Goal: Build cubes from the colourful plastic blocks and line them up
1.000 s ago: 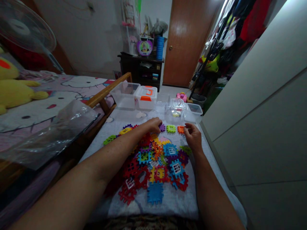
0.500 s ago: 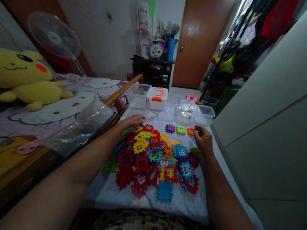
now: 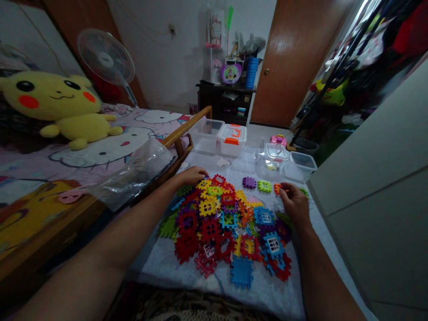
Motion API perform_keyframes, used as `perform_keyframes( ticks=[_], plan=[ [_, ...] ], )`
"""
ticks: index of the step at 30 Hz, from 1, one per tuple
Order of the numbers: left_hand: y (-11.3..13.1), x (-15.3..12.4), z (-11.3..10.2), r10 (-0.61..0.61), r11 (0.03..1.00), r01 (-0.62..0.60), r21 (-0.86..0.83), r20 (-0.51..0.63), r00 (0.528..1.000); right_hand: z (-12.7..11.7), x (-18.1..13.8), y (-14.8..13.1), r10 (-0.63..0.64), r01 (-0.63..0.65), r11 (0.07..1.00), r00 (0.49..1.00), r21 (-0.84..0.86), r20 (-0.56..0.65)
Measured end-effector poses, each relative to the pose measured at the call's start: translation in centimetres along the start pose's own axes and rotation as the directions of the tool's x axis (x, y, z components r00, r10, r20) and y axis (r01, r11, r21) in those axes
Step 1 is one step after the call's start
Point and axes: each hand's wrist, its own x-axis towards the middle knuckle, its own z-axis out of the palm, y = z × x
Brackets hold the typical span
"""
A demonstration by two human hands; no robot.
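Flat notched building blocks (image 3: 210, 227) in red, yellow, blue, purple, green and orange lie in a loose pile on the cloth-covered table. Some have white window inserts. Beyond it, a purple block (image 3: 249, 183), a lime green block (image 3: 264, 186) and an orange block (image 3: 277, 189) form a short row. My right hand (image 3: 296, 203) has its fingers closed on the orange block's right edge. A green piece (image 3: 304, 192) shows just past that hand. At the pile's far left edge, my left hand (image 3: 194, 174) has its fingers together; a bit of purple shows at the fingertips.
Behind the blocks stand an open clear bin (image 3: 207, 138), a lidded box with orange clips (image 3: 233, 140) and smaller clear containers (image 3: 302, 162). A wooden bed rail (image 3: 187, 127) and a plastic bag (image 3: 137, 171) border the left; a pale cabinet (image 3: 374, 191) borders the right.
The view has turned left, so everything sits further right. My left hand's fingertips have come down at the pile's edge. My right hand stays at the orange block; the green piece now shows beyond it.
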Motion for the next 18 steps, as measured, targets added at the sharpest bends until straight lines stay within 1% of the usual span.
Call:
perform_keyframes(
  ticks=[3, 7, 12, 15, 18],
  plan=[
    [-0.1, -0.3, 0.3, -0.017, 0.998, 0.015, -0.064, -0.021, 1.000, 0.0, -0.1, -0.3, -0.009, 0.009, 1.000, 1.000, -0.004, 0.011],
    [0.3, -1.1, 0.2, -0.021, 0.992, 0.011, -0.129, -0.079, 0.997, 0.0, -0.1, -0.5, -0.014, 0.014, 1.000, 0.999, 0.007, 0.036],
    [1.4, -3.0, -0.5, 0.015, 0.981, -0.043, -0.188, -0.148, 0.989, 0.0, -0.2, -0.5, -0.008, 0.008, 1.000, 0.999, 0.002, 0.046],
    [1.9, -4.6, -0.6, 0.060, 0.979, -0.099, -0.179, -0.213, 0.975, 0.0, -0.2, -0.5, -0.009, 0.009, 1.000, 0.999, 0.000, 0.049],
    [2.3, -6.2, -0.4, 0.127, 0.980, -0.162, -0.115, -0.268, 0.955, 0.1, -0.2, -0.5, -0.008, 0.008, 1.000, 0.998, -0.007, 0.056]
  ],
)
